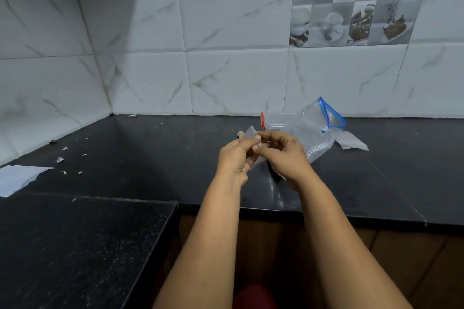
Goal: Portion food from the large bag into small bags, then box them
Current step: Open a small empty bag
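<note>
Both hands meet above the black counter (150,158). My left hand (234,158) and my right hand (283,155) pinch a small clear bag (251,133) between fingertips; its top corner sticks up above my left fingers. Under my right hand lies the large clear zip bag (308,130) with a blue zipper rim, its open mouth tipped up to the right. Behind it stands a clear box (275,119) with a red clip. What the bags hold is too faint to tell.
More small clear bags (351,142) lie flat to the right of the large bag. A white sheet (17,178) rests at the counter's left edge. Small pale scraps (60,159) dot the left counter. Tiled walls close the back and left.
</note>
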